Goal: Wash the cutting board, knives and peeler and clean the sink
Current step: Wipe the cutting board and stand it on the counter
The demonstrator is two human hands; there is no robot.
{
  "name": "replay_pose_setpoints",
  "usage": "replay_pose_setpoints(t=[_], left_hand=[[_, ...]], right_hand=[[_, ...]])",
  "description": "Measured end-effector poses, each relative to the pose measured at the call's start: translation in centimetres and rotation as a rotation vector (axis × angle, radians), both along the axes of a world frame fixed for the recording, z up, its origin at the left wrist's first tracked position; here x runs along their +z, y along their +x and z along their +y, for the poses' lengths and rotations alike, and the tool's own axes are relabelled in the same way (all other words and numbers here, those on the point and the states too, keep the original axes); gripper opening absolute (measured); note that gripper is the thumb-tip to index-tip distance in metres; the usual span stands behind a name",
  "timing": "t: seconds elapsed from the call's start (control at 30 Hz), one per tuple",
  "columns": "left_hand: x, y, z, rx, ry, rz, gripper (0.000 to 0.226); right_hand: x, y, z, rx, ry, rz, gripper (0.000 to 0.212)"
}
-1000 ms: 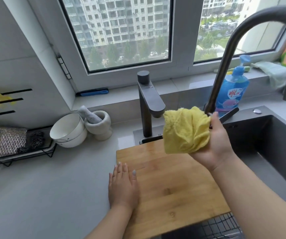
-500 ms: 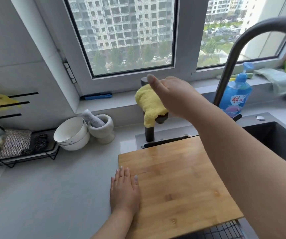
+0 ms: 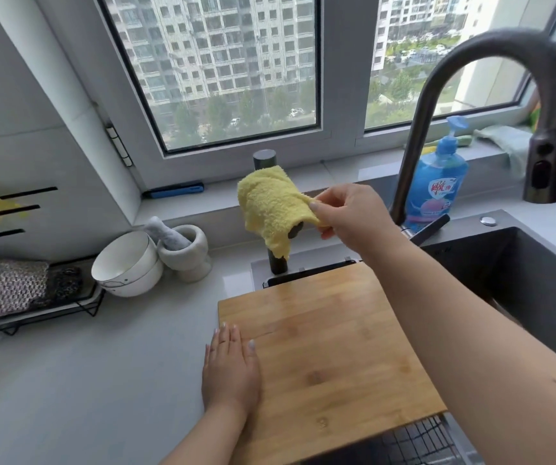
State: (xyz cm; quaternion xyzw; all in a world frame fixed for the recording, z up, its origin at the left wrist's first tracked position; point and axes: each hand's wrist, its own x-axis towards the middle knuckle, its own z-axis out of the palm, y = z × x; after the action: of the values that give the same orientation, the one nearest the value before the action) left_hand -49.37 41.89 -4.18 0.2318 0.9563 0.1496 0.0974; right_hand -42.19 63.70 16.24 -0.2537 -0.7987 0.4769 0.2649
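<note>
Over the small dark tap (image 3: pixel 264 160), the right hand (image 3: pixel 347 214) pinches a yellow cloth (image 3: pixel 269 204); draping it evenly should keep it from slipping. The left hand (image 3: pixel 231 370) lies flat, steadying the bamboo cutting board (image 3: pixel 330 347) beside the sink (image 3: pixel 521 270).

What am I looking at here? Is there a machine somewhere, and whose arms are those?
No machine: a person wears a camera on the head, looking forward and down, so you see their own two arms in a kitchen. The left hand lies flat on the left edge of a wooden cutting board, which rests partly over the dark sink. The right hand pinches a yellow cloth draped over a small dark tap. A tall curved faucet arches over the sink, with a blue soap bottle behind it. On the grey counter stand a white bowl and a mortar with pestle.
</note>
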Motion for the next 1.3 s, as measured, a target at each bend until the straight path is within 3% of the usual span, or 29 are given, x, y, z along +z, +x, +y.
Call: replay_pose_setpoints(t=[0.13,0.23,0.37,0.43,0.53,0.6,0.67,0.77,0.87,0.97,1.1,1.2,1.3], left_hand=[[0.0,0.1,0.0,-0.005,0.001,-0.010,0.058],[-0.2,-0.1,0.0,-0.015,0.007,-0.002,0.058],[0.2,-0.1,0.1,0.007,0.056,-0.036,0.058],[0.8,-0.1,0.4,0.139,0.156,-0.077,0.054],[3.2,-0.5,1.8,0.422,0.160,-0.210,0.052],[4.9,-0.8,2.8,0.542,0.142,-0.348,0.057],[4.1,-2.2,3.3,0.635,0.240,-0.481,0.062],[-2.2,-7.0,2.8,0.725,0.512,-0.630,0.066],[2.9,-4.2,2.6,0.738,0.800,-0.852,0.023],[9.7,-0.8,2.7,0.684,0.909,-0.841,0.041],[11.1,-1.3,1.2,0.717,1.020,-0.828,0.027],[12.0,-0.9,0.7,0.792,1.077,-0.799,0.042],[13.5,0.3,0.2,0.853,1.124,-0.741,0.044]], right_hand=[[-0.9,1.0,0.0,-0.080,-0.110,0.071,0.009],[-1.8,1.5,-0.2,0.003,-0.193,0.001,0.009],[-4.4,3.7,1.7,-0.135,-0.227,-0.072,0.025],[-7.2,5.7,4.1,-0.301,-0.188,-0.294,0.038],[-12.8,8.3,6.5,-0.418,-0.199,-0.809,0.065],[-15.1,9.1,6.5,-0.398,-0.323,-0.906,0.072],[-15.9,9.3,6.2,-0.408,-0.469,-0.803,0.071],[-15.4,9.6,6.3,-0.411,-0.637,-0.595,0.065],[-15.3,9.9,7.2,-0.410,-0.643,-0.526,0.069],[-15.6,10.3,8.3,-0.411,-0.690,-0.437,0.084],[-11.8,11.0,6.2,-0.408,-0.784,-0.385,0.083],[-10.8,11.6,5.2,-0.427,-0.780,-0.395,0.089],[-10.6,12.2,5.1,-0.472,-0.766,-0.412,0.095]])
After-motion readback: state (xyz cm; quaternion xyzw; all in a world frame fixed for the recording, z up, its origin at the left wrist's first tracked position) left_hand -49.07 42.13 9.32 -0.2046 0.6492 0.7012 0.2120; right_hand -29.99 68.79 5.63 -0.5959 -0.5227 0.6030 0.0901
